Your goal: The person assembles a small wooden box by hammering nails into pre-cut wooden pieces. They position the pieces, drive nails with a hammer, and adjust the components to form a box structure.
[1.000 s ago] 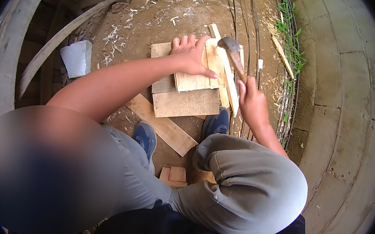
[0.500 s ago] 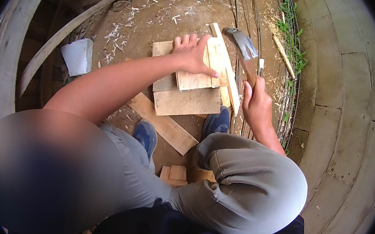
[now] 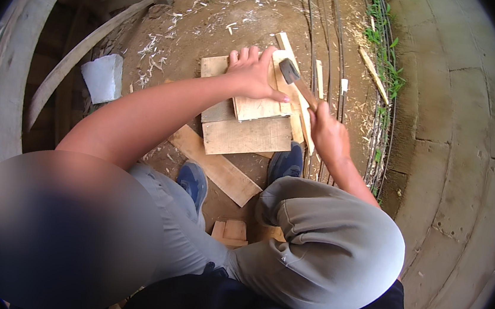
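My right hand (image 3: pixel 329 136) is wrapped round the wooden handle of a hammer (image 3: pixel 290 72). The hammer's dark metal head is at the right edge of a small pale wooden block (image 3: pixel 258 109); I cannot tell whether it touches. My left hand (image 3: pixel 251 77) lies spread on top of this block, thumb stretched toward its right side. Under the block is a wider wooden board (image 3: pixel 246 138), its near part uncovered. A narrow wooden strip (image 3: pixel 305 115) runs slantwise along the right of the stack.
A loose plank (image 3: pixel 222 173) lies between my shoes. Dark rods (image 3: pixel 310 32) run along the dirt floor on the right, beside grass and a block wall (image 3: pixel 445 144). A pale stone chunk (image 3: pixel 102 78) and wooden beams (image 3: pixel 82 40) are at left.
The hammer has swung down and left, its head now over the block's right edge. My right hand moved slightly left with it. My left hand stays on the block.
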### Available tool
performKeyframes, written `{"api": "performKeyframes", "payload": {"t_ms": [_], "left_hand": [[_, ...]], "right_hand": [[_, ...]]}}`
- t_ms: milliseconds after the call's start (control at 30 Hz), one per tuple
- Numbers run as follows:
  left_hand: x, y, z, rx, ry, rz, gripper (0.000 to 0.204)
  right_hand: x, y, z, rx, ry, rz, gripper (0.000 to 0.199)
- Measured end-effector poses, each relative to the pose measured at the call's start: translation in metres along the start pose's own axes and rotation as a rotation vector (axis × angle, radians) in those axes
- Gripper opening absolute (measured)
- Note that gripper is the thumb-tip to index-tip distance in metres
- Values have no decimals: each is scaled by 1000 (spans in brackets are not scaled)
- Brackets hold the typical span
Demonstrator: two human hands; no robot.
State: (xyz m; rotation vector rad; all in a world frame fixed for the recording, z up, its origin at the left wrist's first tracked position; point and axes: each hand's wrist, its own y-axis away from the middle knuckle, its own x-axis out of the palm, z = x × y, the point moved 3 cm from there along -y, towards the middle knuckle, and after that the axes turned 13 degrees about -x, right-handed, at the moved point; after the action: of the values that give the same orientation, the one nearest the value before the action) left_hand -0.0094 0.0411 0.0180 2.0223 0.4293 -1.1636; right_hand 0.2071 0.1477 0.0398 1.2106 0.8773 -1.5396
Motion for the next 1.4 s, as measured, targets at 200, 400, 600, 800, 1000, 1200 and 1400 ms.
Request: {"api": "performKeyframes", "payload": {"t_ms": [200, 400, 600, 800, 1000, 1200, 1400], "left_hand": [[1, 8, 0, 31, -62, -33, 131], [1, 4, -1, 21, -59, -51, 133], [3, 6, -6, 310, -136, -39, 130], [-5, 13, -13, 520, -256, 210, 130], [-6, 27, -27, 500, -475, 177, 136], [12, 63, -24, 321, -335, -32, 126], [24, 75, -34, 216, -147, -239, 84]], "right_hand": [[-15, 13, 17, 3, -331, -258, 21], [-8, 7, -6, 214, -752, -338, 29], [13, 7, -28, 464, -1094, -473, 32], [40, 9, -44, 336, -1056, -514, 38], [54, 11, -38, 306, -1121, -413, 34], [55, 16, -32, 306, -1062, -360, 39], [54, 22, -24, 302, -1075, -326, 37]]}}
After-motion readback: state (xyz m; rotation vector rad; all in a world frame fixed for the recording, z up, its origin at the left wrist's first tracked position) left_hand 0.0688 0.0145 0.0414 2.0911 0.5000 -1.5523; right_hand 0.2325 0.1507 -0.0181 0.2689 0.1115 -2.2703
